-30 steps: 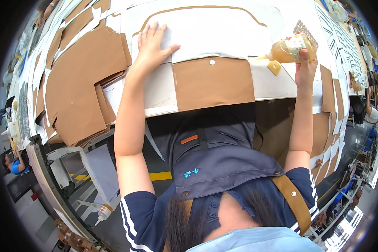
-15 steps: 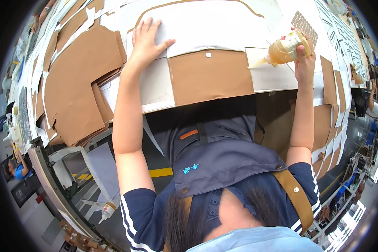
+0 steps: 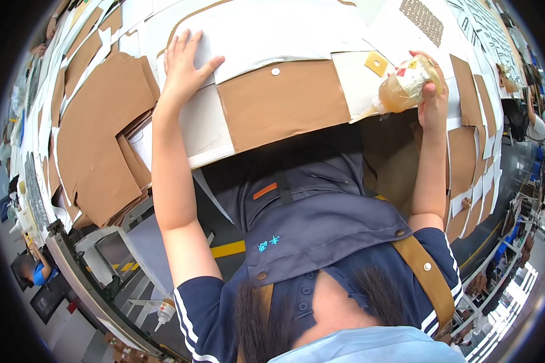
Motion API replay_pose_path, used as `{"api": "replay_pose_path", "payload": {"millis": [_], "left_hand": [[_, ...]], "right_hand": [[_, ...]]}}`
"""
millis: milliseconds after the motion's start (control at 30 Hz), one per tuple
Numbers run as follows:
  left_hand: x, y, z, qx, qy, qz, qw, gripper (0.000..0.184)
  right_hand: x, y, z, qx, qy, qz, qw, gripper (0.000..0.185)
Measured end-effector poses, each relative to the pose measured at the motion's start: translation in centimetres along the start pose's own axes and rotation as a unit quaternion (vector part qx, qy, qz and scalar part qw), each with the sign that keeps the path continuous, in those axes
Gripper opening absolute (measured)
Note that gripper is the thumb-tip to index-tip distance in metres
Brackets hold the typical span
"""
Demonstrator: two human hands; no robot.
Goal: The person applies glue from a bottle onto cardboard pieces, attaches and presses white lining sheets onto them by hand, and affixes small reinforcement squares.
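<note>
A brown leather-like panel [image 3: 281,106] lies at the near edge of the work table, with a white piece [image 3: 272,39] above it and a small white round button [image 3: 275,71] at their border. My left hand [image 3: 184,66] rests flat with fingers spread on the left edge of the white piece. In my right hand [image 3: 433,100] is a tilted squeeze bottle [image 3: 396,91] of amber liquid. Its nozzle points down-left, with the tip at the panel's lower right corner; whether it touches cannot be made out. A yellow square [image 3: 376,63] with a hole lies beside the bottle.
Stacked brown pieces [image 3: 97,133] cover the table's left side. More brown panels [image 3: 463,157] and white sheets lie at right. A bumpy grey-brown sheet [image 3: 422,21] is at upper right. Another nozzle bottle [image 3: 165,311] is at lower left. Other people appear at both far sides.
The bottle's nozzle has moved down along the panel's right edge to its lower corner. The yellow square now shows. The view has shifted slightly; my left hand stays on the white piece.
</note>
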State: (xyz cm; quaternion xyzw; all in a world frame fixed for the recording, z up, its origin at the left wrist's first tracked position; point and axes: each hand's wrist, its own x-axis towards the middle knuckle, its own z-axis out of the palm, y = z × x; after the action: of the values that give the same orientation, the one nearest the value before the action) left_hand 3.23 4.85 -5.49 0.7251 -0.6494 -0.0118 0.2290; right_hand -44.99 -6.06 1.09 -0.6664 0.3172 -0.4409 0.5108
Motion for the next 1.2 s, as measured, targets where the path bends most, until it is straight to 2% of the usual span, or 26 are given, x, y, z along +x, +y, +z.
{"api": "replay_pose_path", "payload": {"millis": [33, 133, 233, 267, 300, 367, 400, 500, 533, 733, 833, 933, 1033, 1067, 1167, 1200], "left_hand": [[0.0, 0.0, 0.0, 0.001, 0.005, 0.006, 1.000, 0.077], [0.2, -0.1, -0.3, -0.023, 0.009, -0.008, 1.000, 0.070], [1.9, -0.5, -1.2, -0.065, -0.007, -0.068, 0.996, 0.059], [2.7, -0.6, -1.3, -0.054, -0.009, -0.085, 0.995, 0.055], [3.5, -0.8, -1.2, -0.042, -0.009, -0.103, 0.994, 0.052], [5.4, -1.3, -0.3, 0.024, 0.044, -0.050, 0.997, 0.051], [6.4, -1.6, 0.2, 0.058, 0.070, -0.023, 0.996, 0.050], [9.6, -2.4, 0.2, 0.081, 0.009, -0.052, 0.995, 0.060], [10.3, -2.4, 0.1, 0.103, 0.026, -0.058, 0.993, 0.057], [12.8, -2.9, -1.4, -0.032, -0.104, -0.125, 0.986, 0.039], [13.2, -3.9, -1.1, -0.136, -0.054, -0.129, 0.981, 0.035], [12.9, -5.1, -0.4, -0.077, 0.079, -0.161, 0.981, 0.033], [11.6, -5.3, 0.4, 0.044, 0.197, -0.118, 0.972, 0.036], [11.3, -5.5, 0.3, 0.021, 0.175, -0.133, 0.975, 0.043], [8.9, -4.9, 0.3, 0.029, 0.194, -0.107, 0.975, 0.044], [7.9, -4.5, 0.1, 0.017, 0.197, -0.097, 0.975, 0.042]], "right_hand": [[-0.4, 0.0, -0.1, 0.000, -0.002, 0.005, 1.000, 0.091], [-1.4, 0.3, -0.4, 0.167, 0.039, 0.071, 0.983, 0.092], [-1.2, -0.1, -0.6, 0.370, 0.161, 0.128, 0.906, 0.087], [-1.5, 0.8, -2.0, 0.509, 0.089, 0.128, 0.846, 0.078], [-1.6, 1.2, -2.2, 0.507, 0.096, 0.128, 0.847, 0.076], [-1.6, 1.7, -2.2, 0.504, 0.107, 0.128, 0.848, 0.073], [-1.8, 2.3, -2.6, 0.549, 0.071, 0.123, 0.824, 0.066], [-2.0, 2.4, -1.7, 0.491, 0.125, 0.137, 0.851, 0.067], [-2.2, 2.6, -1.6, 0.490, 0.131, 0.132, 0.852, 0.068], [-2.6, 3.0, -1.5, 0.487, 0.158, 0.121, 0.850, 0.066], [-2.6, 2.8, -1.1, 0.460, 0.183, 0.116, 0.861, 0.063], [-2.9, 2.9, -0.2, 0.390, 0.212, 0.103, 0.890, 0.058], [-3.5, 1.5, 2.4, 0.231, 0.245, 0.045, 0.940, 0.054], [-4.0, 0.9, 3.4, 0.164, 0.256, 0.019, 0.952, 0.053], [-6.7, 0.8, 4.8, 0.025, 0.267, -0.081, 0.960, 0.054], [-7.4, 0.2, 5.5, 0.012, 0.259, -0.086, 0.962, 0.060]]}}
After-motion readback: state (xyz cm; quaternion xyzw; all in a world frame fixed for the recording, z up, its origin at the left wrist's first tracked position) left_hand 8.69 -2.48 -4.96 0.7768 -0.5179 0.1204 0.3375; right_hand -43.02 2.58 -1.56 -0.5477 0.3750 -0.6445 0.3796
